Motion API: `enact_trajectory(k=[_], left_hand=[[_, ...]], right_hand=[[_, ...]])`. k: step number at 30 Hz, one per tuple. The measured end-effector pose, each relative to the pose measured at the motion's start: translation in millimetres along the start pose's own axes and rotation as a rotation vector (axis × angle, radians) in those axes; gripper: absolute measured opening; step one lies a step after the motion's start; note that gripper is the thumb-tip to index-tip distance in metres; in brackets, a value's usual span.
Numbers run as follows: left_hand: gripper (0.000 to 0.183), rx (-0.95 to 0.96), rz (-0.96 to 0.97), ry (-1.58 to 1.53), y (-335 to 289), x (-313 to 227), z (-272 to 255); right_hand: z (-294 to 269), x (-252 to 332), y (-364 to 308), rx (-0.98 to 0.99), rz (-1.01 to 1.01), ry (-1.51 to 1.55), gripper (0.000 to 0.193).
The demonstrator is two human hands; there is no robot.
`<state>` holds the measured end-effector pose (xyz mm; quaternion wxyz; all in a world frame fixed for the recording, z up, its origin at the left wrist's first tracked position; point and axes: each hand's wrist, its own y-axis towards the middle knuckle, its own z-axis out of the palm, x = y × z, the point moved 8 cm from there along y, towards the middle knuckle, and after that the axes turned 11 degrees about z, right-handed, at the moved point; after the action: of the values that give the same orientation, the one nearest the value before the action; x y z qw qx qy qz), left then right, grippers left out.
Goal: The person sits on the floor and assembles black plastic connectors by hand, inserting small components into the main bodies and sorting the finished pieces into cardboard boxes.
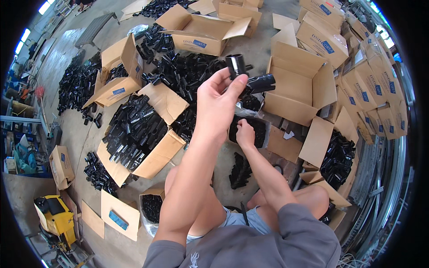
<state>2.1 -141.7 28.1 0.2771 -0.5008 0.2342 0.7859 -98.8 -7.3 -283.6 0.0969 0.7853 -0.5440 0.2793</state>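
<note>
My left hand point(217, 100) is raised in front of me, its thumb and fingers closed on a glossy black pipe fitting point(261, 84). The fitting has two tubular arms, one pointing up and one to the right; the fingers cover part of it. Lower and further right, my right hand point(245, 134) is at a small open box point(268, 134) filled with small black parts point(259, 131). Its fingers are curled together, and whatever they hold is hidden. On the floor below that box lies a row of black fittings point(240, 171), nested together.
Around me stand open cardboard boxes: one heaped with black fittings point(134, 129) at left, a large carton point(297, 85) at right. Loose fittings point(178, 71) cover the floor ahead. Stacked cartons point(371, 87) and metal profiles point(380, 192) line the right; a yellow machine point(60, 221) stands lower left.
</note>
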Motion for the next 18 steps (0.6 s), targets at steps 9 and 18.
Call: enact_trajectory(k=[9,18], left_hand=[[0.014,-0.116,-0.137,-0.329,-3,18,0],[0.015,-0.056,-0.033,-0.191,-23,6,25]], right_hand=[[-220,139,-78,-0.134,-0.074,1.281,0.019],[-240,139,-84,-0.060,-0.055,1.535,0.019]])
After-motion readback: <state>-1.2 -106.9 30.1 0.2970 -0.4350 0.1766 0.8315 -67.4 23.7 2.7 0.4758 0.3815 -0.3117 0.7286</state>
